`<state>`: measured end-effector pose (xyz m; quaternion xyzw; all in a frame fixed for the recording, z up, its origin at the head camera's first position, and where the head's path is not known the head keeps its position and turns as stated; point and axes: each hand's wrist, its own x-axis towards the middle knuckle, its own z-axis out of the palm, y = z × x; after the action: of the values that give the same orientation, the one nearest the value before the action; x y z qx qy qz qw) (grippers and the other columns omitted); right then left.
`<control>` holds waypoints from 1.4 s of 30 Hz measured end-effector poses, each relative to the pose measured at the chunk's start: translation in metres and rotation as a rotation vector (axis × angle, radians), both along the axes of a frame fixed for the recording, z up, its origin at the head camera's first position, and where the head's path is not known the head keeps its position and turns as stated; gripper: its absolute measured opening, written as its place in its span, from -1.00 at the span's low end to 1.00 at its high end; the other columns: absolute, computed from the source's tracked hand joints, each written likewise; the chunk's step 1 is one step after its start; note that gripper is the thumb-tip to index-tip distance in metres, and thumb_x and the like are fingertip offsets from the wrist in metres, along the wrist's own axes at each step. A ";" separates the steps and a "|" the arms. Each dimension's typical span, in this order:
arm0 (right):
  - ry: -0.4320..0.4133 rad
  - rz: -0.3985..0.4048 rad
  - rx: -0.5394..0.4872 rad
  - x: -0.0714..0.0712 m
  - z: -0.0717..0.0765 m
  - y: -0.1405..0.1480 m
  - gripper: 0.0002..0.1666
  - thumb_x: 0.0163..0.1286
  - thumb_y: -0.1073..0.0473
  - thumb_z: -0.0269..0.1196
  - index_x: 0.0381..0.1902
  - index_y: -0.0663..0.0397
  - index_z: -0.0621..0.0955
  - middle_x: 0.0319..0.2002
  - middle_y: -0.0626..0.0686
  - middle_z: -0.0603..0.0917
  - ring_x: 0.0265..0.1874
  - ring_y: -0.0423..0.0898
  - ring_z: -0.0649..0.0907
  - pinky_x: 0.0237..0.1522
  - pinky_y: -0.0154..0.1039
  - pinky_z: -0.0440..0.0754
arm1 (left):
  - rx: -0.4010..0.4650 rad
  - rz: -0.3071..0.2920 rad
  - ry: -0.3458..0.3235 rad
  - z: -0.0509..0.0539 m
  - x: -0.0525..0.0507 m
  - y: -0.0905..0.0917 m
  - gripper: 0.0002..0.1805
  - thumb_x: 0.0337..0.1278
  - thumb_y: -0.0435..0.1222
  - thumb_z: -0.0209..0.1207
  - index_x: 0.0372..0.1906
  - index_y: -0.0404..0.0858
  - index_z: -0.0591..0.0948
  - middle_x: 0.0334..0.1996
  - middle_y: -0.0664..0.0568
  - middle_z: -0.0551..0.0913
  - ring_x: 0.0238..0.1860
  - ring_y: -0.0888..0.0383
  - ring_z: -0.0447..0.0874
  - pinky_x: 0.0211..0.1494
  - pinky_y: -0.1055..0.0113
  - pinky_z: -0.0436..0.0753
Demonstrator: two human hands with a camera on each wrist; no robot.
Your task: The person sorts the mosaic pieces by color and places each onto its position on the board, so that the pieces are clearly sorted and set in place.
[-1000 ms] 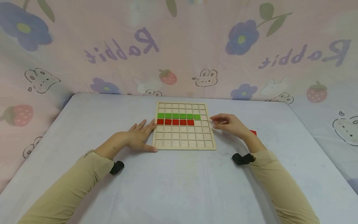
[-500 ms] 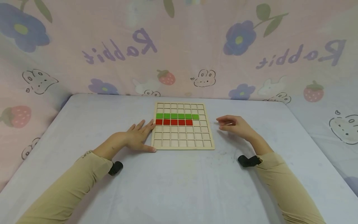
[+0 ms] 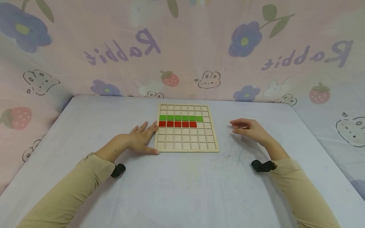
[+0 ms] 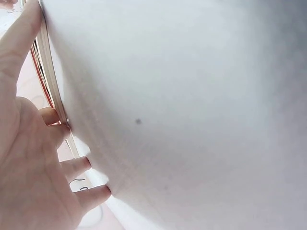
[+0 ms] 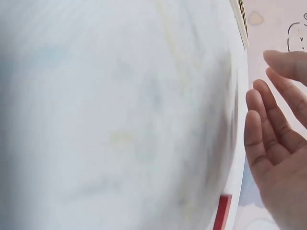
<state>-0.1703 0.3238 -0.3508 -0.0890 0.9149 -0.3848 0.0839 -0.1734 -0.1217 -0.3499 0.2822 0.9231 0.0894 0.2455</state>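
Observation:
A square wooden grid board (image 3: 186, 150) lies flat on the table in the head view. One of its rows carries several green squares (image 3: 181, 118), and the row just nearer carries several red squares (image 3: 178, 124). My left hand (image 3: 141, 139) rests at the board's left side, fingers spread and touching the edge, thumb by the near left corner. To the right, apart from the board, my right hand (image 3: 251, 128) hovers with loosely bent fingers and nothing between them. A red piece (image 5: 222, 212) lies on the table below that hand in the right wrist view; the head view hides it.
The table has a pale cloth cover (image 3: 182, 186). Behind it hangs a pink curtain (image 3: 182, 47) printed with flowers, strawberries and rabbits. A black wrist camera sits under each sleeve cuff, the right one (image 3: 262, 166) low over the table.
My right hand has drawn away from the board's right edge, moving rightward. The red piece seen beside that forearm a second ago is now hidden in the head view. My left hand stays put.

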 end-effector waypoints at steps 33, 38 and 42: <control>0.018 -0.079 0.031 0.022 0.003 0.040 -0.44 0.33 0.05 0.27 0.20 0.22 0.51 0.09 0.29 0.59 -0.20 -0.44 0.58 -0.27 -0.36 0.61 | -0.005 0.023 -0.014 0.006 0.003 0.003 0.15 0.12 0.23 0.14 0.52 -0.31 -0.18 0.54 -0.16 -0.34 0.51 -0.27 -0.41 0.46 -0.28 -0.22; 0.024 -0.074 0.039 0.025 0.003 0.045 -0.45 0.34 0.08 0.26 0.21 0.24 0.51 0.11 0.30 0.57 -0.18 -0.46 0.56 -0.24 -0.42 0.61 | -0.004 0.019 -0.010 0.003 0.002 0.003 0.16 0.10 0.25 0.14 0.53 -0.29 -0.18 0.54 -0.13 -0.36 0.52 -0.24 -0.43 0.46 -0.27 -0.23; 0.021 -0.078 0.064 0.028 0.004 0.050 -0.45 0.35 0.06 0.26 0.22 0.21 0.51 0.15 0.29 0.55 -0.12 -0.44 0.54 -0.20 -0.51 0.57 | -0.006 0.016 -0.004 0.001 0.001 0.002 0.18 0.08 0.28 0.13 0.53 -0.26 -0.19 0.55 -0.09 -0.38 0.52 -0.21 -0.44 0.47 -0.24 -0.25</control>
<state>-0.1423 0.3735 -0.3467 -0.0545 0.9304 -0.3571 0.0622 -0.1729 -0.1198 -0.3486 0.2740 0.9251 0.0889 0.2474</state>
